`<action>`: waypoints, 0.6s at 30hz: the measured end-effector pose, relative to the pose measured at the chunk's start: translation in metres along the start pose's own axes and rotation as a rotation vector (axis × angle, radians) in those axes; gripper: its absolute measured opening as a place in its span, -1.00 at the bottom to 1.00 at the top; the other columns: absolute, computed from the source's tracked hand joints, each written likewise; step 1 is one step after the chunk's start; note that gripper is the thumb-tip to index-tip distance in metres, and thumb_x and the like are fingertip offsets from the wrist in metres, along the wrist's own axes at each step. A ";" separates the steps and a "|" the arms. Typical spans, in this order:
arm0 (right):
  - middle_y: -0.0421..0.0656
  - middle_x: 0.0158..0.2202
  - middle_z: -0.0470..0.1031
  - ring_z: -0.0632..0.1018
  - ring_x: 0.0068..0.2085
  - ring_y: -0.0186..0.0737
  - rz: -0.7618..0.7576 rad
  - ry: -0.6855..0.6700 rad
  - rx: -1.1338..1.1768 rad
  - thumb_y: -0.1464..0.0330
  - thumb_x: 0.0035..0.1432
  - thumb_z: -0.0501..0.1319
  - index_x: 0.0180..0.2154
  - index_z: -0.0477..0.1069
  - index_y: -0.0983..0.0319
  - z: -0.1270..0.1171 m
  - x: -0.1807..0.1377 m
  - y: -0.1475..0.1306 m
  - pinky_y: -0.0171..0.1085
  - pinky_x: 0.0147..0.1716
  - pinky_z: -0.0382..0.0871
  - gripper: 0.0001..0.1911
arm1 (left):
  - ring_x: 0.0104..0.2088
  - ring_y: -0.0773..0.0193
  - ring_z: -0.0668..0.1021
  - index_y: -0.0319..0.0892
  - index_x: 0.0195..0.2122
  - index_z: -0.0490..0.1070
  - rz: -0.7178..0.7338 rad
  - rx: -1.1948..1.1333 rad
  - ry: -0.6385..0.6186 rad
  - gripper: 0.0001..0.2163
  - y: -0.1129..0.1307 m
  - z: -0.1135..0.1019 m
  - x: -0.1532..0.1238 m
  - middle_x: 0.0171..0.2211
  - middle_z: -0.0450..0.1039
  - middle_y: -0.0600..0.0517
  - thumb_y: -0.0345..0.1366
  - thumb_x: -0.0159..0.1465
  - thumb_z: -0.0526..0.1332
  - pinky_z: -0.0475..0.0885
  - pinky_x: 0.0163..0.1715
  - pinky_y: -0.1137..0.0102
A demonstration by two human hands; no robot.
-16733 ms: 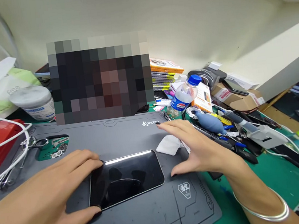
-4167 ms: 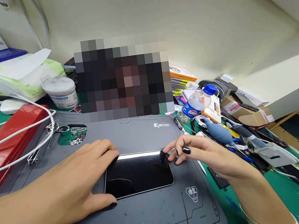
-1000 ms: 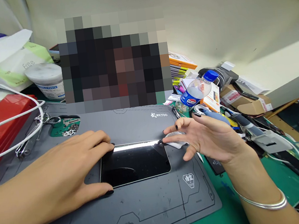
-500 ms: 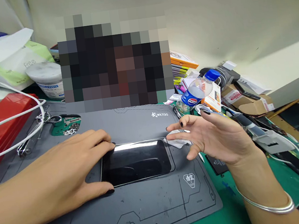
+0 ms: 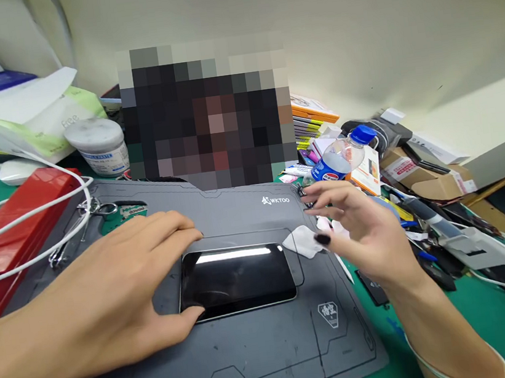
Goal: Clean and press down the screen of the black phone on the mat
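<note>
A smartphone (image 5: 241, 280) with a dark glossy screen lies face up on the grey mat (image 5: 255, 350). My left hand (image 5: 156, 276) holds its left end, thumb at the near edge and fingers at the far edge. To the right, my right hand (image 5: 359, 224) is in the air with fingers apart and nothing in it. Its thumb is in front of a crumpled white wipe (image 5: 302, 242) lying beside the phone's far right corner. Whether the thumb touches the wipe, I cannot tell.
A red box (image 5: 29, 224) crossed by white cables stands left, near metal scissors (image 5: 103, 207) and a lidded tub (image 5: 101, 150). At right are a Pepsi bottle (image 5: 345, 155), a black battery (image 5: 373, 288) and cardboard boxes (image 5: 427, 169). Behind the mat is a blurred-out person (image 5: 206, 120).
My right hand has turned from palm up, bringing its thumb round towards the wipe. My left hand still holds the phone's left end. The whole view has shifted slightly.
</note>
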State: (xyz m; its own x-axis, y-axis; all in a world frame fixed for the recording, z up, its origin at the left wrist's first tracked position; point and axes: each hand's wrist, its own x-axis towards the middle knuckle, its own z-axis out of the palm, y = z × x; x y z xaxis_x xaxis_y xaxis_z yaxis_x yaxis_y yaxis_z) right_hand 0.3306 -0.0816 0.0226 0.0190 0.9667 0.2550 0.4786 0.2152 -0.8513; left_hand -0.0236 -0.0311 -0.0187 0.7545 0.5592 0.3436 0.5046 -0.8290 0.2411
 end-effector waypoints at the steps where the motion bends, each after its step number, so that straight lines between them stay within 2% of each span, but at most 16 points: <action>1: 0.02 0.15 0.65 0.63 0.26 0.17 -0.137 -0.048 -0.090 -0.01 0.22 0.62 -0.11 0.60 0.05 0.002 -0.002 0.000 0.07 0.24 0.64 -0.60 | -0.05 -0.09 0.73 -0.15 0.17 0.49 -0.008 0.020 0.038 -0.54 0.000 -0.002 0.002 0.11 0.62 -0.14 -0.09 0.30 0.37 0.69 -0.07 0.08; 3: 0.04 0.22 0.65 0.66 0.26 0.17 -0.379 -0.181 -0.252 0.04 0.25 0.62 0.07 0.58 0.06 0.006 -0.006 0.000 0.08 0.30 0.60 -0.51 | -0.07 -0.09 0.74 -0.20 0.16 0.46 -0.009 0.068 0.097 -0.54 0.001 -0.006 0.006 0.07 0.63 -0.17 -0.09 0.31 0.34 0.70 -0.14 0.09; 5: 0.08 0.25 0.65 0.67 0.26 0.16 -0.576 -0.237 -0.409 0.14 0.29 0.61 0.17 0.53 0.11 0.008 -0.008 0.000 0.07 0.32 0.60 -0.47 | -0.07 -0.08 0.76 -0.23 0.14 0.43 0.012 0.108 0.132 -0.56 0.005 -0.009 0.009 0.04 0.64 -0.20 -0.10 0.32 0.30 0.72 -0.17 0.10; 7: 0.11 0.22 0.67 0.68 0.25 0.15 -0.696 -0.223 -0.526 0.22 0.36 0.55 0.17 0.51 0.16 0.011 -0.007 0.001 0.07 0.33 0.59 -0.54 | -0.07 -0.07 0.76 -0.23 0.15 0.40 0.029 0.132 0.158 -0.57 0.008 -0.010 0.011 0.03 0.64 -0.22 -0.12 0.33 0.27 0.73 -0.18 0.12; 9: 0.15 0.21 0.67 0.68 0.25 0.16 -0.734 -0.200 -0.579 0.26 0.41 0.50 0.15 0.51 0.19 0.012 -0.006 0.004 0.08 0.31 0.61 -0.62 | -0.09 -0.06 0.77 -0.23 0.15 0.38 0.030 0.141 0.181 -0.58 0.009 -0.010 0.012 0.02 0.65 -0.23 -0.14 0.33 0.24 0.74 -0.17 0.12; 12: 0.20 0.24 0.65 0.68 0.25 0.18 -0.723 -0.197 -0.591 0.27 0.41 0.49 0.15 0.53 0.22 0.013 -0.005 0.008 0.09 0.27 0.64 -0.63 | -0.09 -0.08 0.77 -0.23 0.16 0.36 0.033 0.134 0.172 -0.56 0.008 -0.008 0.012 0.02 0.64 -0.24 -0.14 0.32 0.25 0.75 -0.20 0.11; 15: 0.13 0.22 0.69 0.71 0.20 0.11 -0.631 -0.218 -0.475 0.34 0.31 0.56 0.11 0.61 0.17 0.014 -0.003 0.010 0.03 0.23 0.65 -0.62 | -0.10 -0.07 0.77 -0.19 0.16 0.34 0.035 0.109 0.127 -0.57 0.005 -0.005 0.010 0.02 0.62 -0.21 -0.16 0.32 0.28 0.76 -0.22 0.12; 16: 0.08 0.22 0.70 0.71 0.20 0.10 -0.525 -0.211 -0.386 0.36 0.24 0.60 0.06 0.66 0.14 0.014 -0.003 0.010 0.02 0.25 0.63 -0.62 | -0.07 -0.07 0.76 -0.18 0.19 0.32 0.024 0.100 0.115 -0.55 0.004 -0.005 0.009 0.06 0.60 -0.22 -0.16 0.32 0.29 0.77 -0.19 0.11; 18: 0.00 0.22 0.71 0.69 0.23 0.11 -0.217 -0.172 -0.156 0.32 0.10 0.67 -0.07 0.72 0.08 0.013 0.000 0.011 0.03 0.30 0.58 -0.65 | 0.05 -0.13 0.74 -0.15 0.33 0.25 -0.020 0.073 0.103 -0.40 0.004 -0.003 0.007 0.22 0.53 -0.28 -0.11 0.32 0.34 0.77 -0.09 0.08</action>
State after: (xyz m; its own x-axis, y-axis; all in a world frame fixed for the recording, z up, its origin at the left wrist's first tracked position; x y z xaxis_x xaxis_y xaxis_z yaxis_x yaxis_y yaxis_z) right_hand 0.3240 -0.0772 0.0073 -0.2406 0.9125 0.3310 0.5844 0.4084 -0.7012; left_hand -0.0181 -0.0304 -0.0125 0.6986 0.5705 0.4319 0.5512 -0.8139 0.1835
